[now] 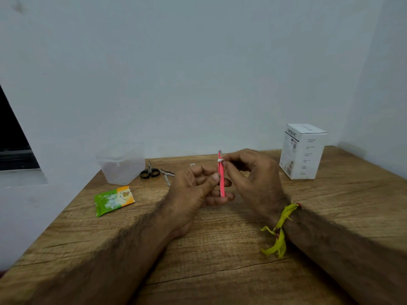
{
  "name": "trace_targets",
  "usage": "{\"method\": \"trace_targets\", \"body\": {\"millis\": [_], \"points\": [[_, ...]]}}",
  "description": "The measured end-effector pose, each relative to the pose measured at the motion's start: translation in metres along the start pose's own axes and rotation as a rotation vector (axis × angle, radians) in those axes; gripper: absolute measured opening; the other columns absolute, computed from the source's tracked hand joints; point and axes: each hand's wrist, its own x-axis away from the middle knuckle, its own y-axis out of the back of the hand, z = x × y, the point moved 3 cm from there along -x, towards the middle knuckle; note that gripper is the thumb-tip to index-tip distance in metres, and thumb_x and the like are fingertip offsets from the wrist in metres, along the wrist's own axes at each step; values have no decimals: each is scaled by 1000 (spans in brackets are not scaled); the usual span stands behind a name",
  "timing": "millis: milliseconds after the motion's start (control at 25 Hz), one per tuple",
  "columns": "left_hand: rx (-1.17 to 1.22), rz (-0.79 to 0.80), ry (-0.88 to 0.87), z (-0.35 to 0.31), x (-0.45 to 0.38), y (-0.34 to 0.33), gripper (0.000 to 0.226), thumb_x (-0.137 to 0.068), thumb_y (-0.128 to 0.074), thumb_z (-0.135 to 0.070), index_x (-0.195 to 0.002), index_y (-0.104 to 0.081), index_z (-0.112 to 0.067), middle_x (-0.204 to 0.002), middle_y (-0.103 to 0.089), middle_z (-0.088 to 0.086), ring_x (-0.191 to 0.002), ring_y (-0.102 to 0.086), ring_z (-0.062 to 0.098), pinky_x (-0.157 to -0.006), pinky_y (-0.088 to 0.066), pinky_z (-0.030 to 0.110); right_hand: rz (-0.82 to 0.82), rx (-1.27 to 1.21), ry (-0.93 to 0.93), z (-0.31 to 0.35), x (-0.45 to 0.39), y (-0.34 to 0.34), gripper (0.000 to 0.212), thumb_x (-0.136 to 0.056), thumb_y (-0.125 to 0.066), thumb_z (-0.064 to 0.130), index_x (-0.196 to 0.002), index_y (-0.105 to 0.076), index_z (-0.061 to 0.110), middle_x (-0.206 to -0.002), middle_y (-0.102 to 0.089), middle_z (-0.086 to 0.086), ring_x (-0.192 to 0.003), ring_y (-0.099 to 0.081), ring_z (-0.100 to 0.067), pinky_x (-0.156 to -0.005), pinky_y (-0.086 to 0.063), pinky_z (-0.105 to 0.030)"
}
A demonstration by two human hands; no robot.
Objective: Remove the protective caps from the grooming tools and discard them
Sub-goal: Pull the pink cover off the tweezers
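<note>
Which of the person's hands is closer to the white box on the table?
Right. The right hand, pinching the pink tool's cap, sits just left of the white box; the left hand holds the tool farther left.

left hand (193, 188): fingers curled, thumb tip up toward 1 o'clock, gripping pink tweezers (221, 181) upright
right hand (253, 175): at 3 o'clock of left, thumb and forefinger pinching small white cap (220, 160)
forearms: both resting low, converging toward 12 o'clock

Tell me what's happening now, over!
Left hand holds pink tweezers upright. Right hand pinches white cap near tip. Nothing in the way.
</note>
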Motion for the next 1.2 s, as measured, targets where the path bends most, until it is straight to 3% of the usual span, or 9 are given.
{"method": "trace_targets", "body": {"millis": [280,560,1200], "points": [[24,-27,35,1,-2,2,23,-92,-63,-5,-113,-64,5,-90,-74,22,-65,-74,27,-52,-59,24,2,-34,8,1,0,0,7,-84,-73,-2,-88,-77,3,-81,-72,-2,-76,-68,-9,-69,-53,-16],[35,-40,71,1,-4,3,24,-92,-64,-5,-113,-64,7,-90,-75,22,-69,-75,29,-53,-59,23,17,-8,42,3,0,-3,5,-83,-75,0,-86,-76,5,-78,-69,-2,-73,-67,-13,-65,-56,-33],[48,-60,97,-2,-6,9,20,-89,-65,-5,-107,-69,2,-91,-75,21,-69,-75,28,-51,-58,23,81,41,97,3,2,-3,10,-83,-74,9,-91,-79,12,-77,-71,4,-75,-65,-10,-66,-53,-34]]}}
